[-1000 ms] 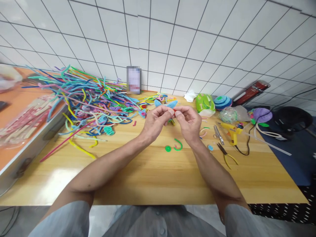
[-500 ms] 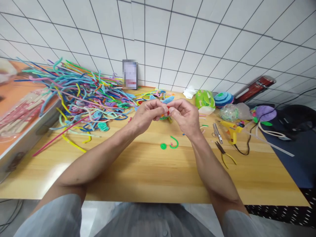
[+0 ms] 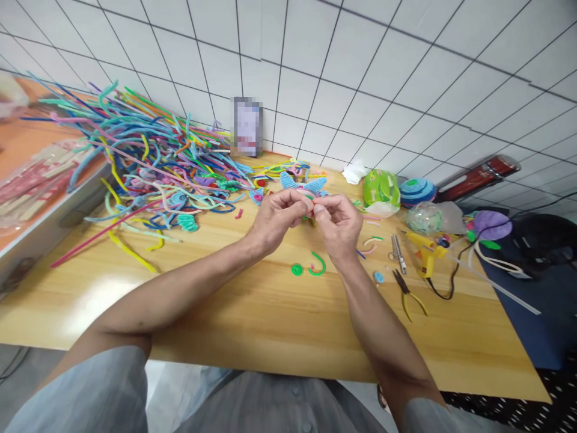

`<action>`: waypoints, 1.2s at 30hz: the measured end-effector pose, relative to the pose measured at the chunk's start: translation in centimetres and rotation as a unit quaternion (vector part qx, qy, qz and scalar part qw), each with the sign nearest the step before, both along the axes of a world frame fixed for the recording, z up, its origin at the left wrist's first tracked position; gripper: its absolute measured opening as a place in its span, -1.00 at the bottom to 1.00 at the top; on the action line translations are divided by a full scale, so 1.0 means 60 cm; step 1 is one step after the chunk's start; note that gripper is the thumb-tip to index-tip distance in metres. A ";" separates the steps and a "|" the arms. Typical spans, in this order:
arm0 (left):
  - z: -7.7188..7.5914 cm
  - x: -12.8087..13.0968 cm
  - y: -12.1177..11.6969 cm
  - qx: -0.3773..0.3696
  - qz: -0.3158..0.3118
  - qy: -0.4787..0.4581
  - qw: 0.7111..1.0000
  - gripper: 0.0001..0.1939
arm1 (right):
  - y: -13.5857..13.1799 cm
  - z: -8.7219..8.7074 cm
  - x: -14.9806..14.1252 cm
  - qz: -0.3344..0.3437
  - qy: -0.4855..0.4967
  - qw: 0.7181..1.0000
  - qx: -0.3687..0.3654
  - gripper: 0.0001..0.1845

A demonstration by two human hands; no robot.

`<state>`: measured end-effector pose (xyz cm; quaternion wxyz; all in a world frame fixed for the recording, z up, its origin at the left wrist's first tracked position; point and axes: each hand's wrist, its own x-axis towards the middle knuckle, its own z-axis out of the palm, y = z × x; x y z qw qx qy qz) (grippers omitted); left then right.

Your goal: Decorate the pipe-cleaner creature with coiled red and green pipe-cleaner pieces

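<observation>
My left hand (image 3: pixel 285 218) and my right hand (image 3: pixel 337 224) meet over the middle of the table, fingertips pinched together. Between them is a small red pipe cleaner piece (image 3: pixel 313 205), mostly covered by the fingers. Just behind the hands lies a light-blue pipe cleaner shape with pointed ends (image 3: pixel 288 181), partly hidden. Nearer to me on the wood are a flat green coil (image 3: pixel 297 269) and a curved green pipe cleaner (image 3: pixel 323 264). A small blue coil (image 3: pixel 378 277) rests right of my right forearm.
A big heap of coloured pipe cleaners (image 3: pixel 157 156) covers the left, beside a box (image 3: pixel 90 201). A phone (image 3: pixel 247 127) leans on the tiled wall. At right are pliers (image 3: pixel 408 293), scissors (image 3: pixel 398 255), a yellow glue gun (image 3: pixel 426 252) with its cord, and a green packet (image 3: pixel 381 189).
The view has shifted and tilted slightly, bringing the small blue coil into sight beside my right forearm. Both hands stay pinched together at the red piece, their fingers slightly moved.
</observation>
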<state>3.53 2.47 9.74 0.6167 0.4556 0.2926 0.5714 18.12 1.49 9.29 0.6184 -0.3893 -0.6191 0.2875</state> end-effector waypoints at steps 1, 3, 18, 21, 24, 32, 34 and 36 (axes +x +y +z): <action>0.001 0.000 0.001 0.001 -0.004 0.003 1.000 -0.81 | 0.000 0.002 0.000 0.004 0.008 1.000 -0.008 -0.86; 0.003 0.000 0.001 0.009 -0.010 0.010 1.000 -0.79 | 0.000 0.009 0.002 0.019 0.018 0.999 -0.029 -0.80; 0.023 -0.024 -0.001 0.104 -0.135 0.141 0.975 -0.62 | -0.042 0.027 0.042 0.063 -0.016 0.993 -0.103 -0.62; 0.000 -0.038 -0.014 0.104 -0.144 0.157 0.971 -0.68 | -0.072 0.016 0.030 0.038 -0.034 0.990 -0.134 -0.59; -0.027 -0.060 -0.031 0.100 -0.154 0.171 0.968 -0.70 | -0.101 0.002 0.007 0.014 -0.051 0.986 -0.156 -0.55; -0.054 -0.094 -0.055 0.067 -0.200 0.135 0.968 -0.73 | -0.132 -0.017 -0.020 -0.022 -0.084 0.976 -0.200 -0.52; -0.056 -0.093 -0.059 0.041 -0.199 0.115 0.972 -0.72 | -0.134 -0.017 -0.018 -0.019 -0.060 0.978 -0.198 -0.50; -0.057 -0.090 -0.065 0.019 -0.196 0.102 0.975 -0.71 | -0.137 -0.019 -0.015 -0.025 -0.044 0.979 -0.195 -0.50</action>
